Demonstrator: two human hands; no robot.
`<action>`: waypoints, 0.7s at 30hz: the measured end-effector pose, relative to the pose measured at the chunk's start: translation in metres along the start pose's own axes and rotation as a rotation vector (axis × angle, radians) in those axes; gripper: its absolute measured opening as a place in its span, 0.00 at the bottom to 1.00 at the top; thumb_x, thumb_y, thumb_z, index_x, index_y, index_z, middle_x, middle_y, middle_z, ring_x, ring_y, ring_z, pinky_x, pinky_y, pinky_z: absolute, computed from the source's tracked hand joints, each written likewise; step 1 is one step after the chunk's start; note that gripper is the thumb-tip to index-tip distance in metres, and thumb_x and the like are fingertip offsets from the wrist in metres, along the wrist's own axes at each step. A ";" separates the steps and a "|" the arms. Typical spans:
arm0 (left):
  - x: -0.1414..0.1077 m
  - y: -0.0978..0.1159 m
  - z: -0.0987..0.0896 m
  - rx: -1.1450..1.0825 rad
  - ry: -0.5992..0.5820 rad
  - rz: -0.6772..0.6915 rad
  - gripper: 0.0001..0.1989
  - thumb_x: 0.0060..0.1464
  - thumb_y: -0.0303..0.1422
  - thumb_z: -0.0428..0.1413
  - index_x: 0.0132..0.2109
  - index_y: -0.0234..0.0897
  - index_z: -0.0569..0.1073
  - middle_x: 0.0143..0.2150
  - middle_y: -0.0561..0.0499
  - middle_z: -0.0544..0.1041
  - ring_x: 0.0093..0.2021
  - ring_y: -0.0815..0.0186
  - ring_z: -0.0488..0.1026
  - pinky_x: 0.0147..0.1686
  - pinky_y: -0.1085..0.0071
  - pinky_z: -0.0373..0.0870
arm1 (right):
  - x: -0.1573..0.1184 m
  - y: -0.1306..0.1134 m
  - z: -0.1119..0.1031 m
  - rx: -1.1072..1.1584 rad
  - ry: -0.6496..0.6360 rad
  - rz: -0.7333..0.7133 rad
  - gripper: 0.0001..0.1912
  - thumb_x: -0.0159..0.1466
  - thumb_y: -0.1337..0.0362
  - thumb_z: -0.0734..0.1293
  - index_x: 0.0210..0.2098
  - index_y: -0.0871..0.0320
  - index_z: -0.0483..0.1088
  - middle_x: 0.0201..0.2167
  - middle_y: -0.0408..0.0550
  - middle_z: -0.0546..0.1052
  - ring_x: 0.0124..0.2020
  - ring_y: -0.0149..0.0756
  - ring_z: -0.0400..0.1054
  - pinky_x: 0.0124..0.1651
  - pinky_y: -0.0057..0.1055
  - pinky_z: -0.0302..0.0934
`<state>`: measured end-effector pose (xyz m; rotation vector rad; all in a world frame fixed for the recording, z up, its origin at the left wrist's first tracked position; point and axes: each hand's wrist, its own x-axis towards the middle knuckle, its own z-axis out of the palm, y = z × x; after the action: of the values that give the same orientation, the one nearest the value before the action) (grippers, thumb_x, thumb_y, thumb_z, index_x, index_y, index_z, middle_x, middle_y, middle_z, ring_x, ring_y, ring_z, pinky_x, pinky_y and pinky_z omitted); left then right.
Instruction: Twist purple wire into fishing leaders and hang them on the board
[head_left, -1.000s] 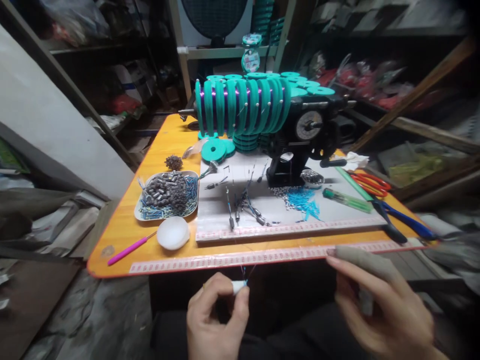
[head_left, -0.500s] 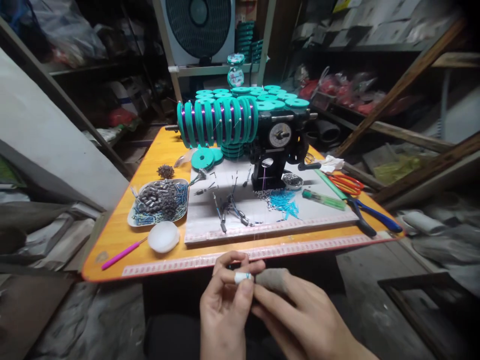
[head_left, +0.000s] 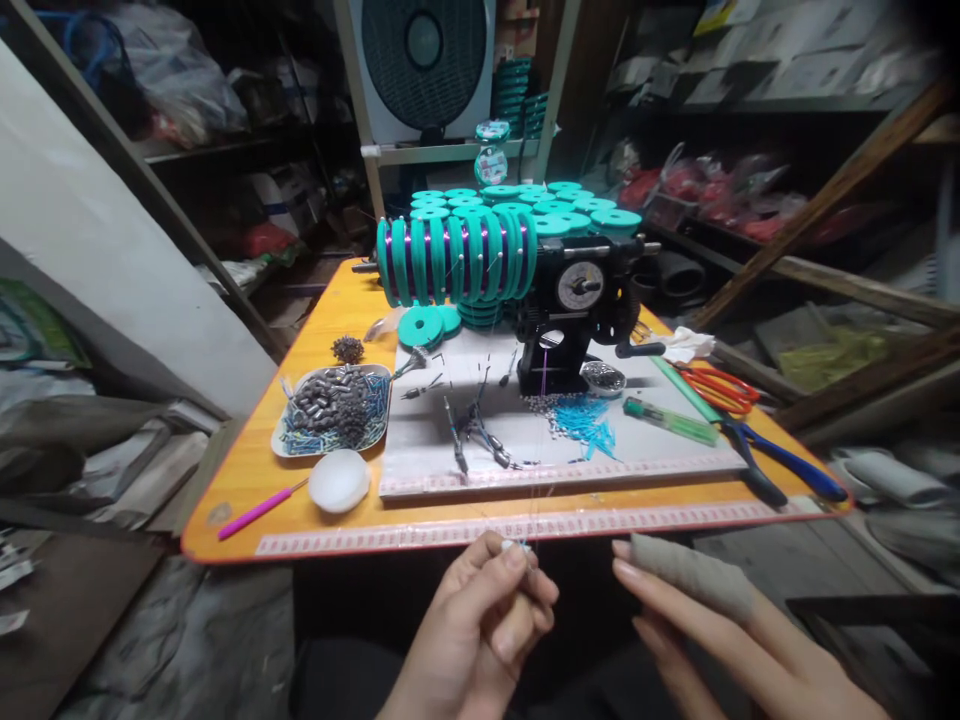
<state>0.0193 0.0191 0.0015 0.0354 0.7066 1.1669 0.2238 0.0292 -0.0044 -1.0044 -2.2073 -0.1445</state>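
Note:
My left hand (head_left: 495,610) is closed in a pinch below the front edge of the table. Between its thumb and fingers runs a thin fishing line (head_left: 535,500) with a small light-blue piece at the fingertips; the piece is too small to make out. White tape shows on one finger. Apart from it, to the right, my right hand (head_left: 720,610) has its fingers stretched out, one wrapped in grey tape, with nothing visible in them. Beyond the hands, several dark sinker rigs (head_left: 480,430) lie on the white board (head_left: 420,475).
A black hand-cranked winder (head_left: 555,350) carries a row of teal spools (head_left: 457,255). At left stand a dish (head_left: 281,440) of sinkers, a white bowl (head_left: 339,482) and a pink-handled tool (head_left: 255,512). Blue tubes (head_left: 589,425), a green vial (head_left: 667,421), pliers (head_left: 795,470) and orange-handled scissors (head_left: 720,388) lie right.
My right hand has parted from my left hand and moved right, its fingers stretching out. My left hand has turned and keeps its pinch. The view has shifted slightly.

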 end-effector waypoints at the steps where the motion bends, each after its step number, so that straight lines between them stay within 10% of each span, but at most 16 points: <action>1: 0.001 0.003 0.002 0.008 -0.024 -0.046 0.10 0.44 0.30 0.69 0.29 0.31 0.76 0.23 0.51 0.79 0.13 0.85 0.53 0.30 0.79 0.71 | 0.002 0.000 0.000 0.019 0.020 0.020 0.18 0.65 0.71 0.64 0.53 0.51 0.71 0.49 0.49 0.77 0.43 0.39 0.77 0.44 0.30 0.72; 5: 0.005 0.007 0.007 0.081 -0.095 -0.048 0.12 0.43 0.31 0.69 0.28 0.32 0.73 0.17 0.58 0.70 0.14 0.83 0.48 0.26 0.78 0.66 | 0.019 -0.001 0.005 0.139 0.027 0.010 0.22 0.63 0.75 0.64 0.54 0.50 0.71 0.53 0.52 0.71 0.43 0.36 0.76 0.42 0.26 0.72; 14: 0.003 0.001 -0.006 0.804 0.187 0.651 0.15 0.52 0.40 0.62 0.26 0.36 0.69 0.24 0.57 0.60 0.24 0.74 0.56 0.22 0.78 0.55 | 0.063 0.006 0.035 0.205 0.015 -0.260 0.21 0.65 0.75 0.63 0.56 0.56 0.70 0.47 0.54 0.76 0.48 0.43 0.71 0.48 0.38 0.72; 21: -0.001 0.025 -0.008 1.330 0.060 1.110 0.07 0.57 0.26 0.56 0.31 0.39 0.69 0.24 0.57 0.65 0.24 0.72 0.60 0.23 0.75 0.57 | 0.102 -0.002 0.033 0.617 -0.147 -0.291 0.14 0.64 0.80 0.58 0.44 0.60 0.65 0.54 0.57 0.63 0.55 0.39 0.67 0.56 0.38 0.66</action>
<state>-0.0062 0.0260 0.0054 1.6847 1.4906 1.4853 0.1576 0.1038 0.0358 -0.3623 -2.2970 0.4687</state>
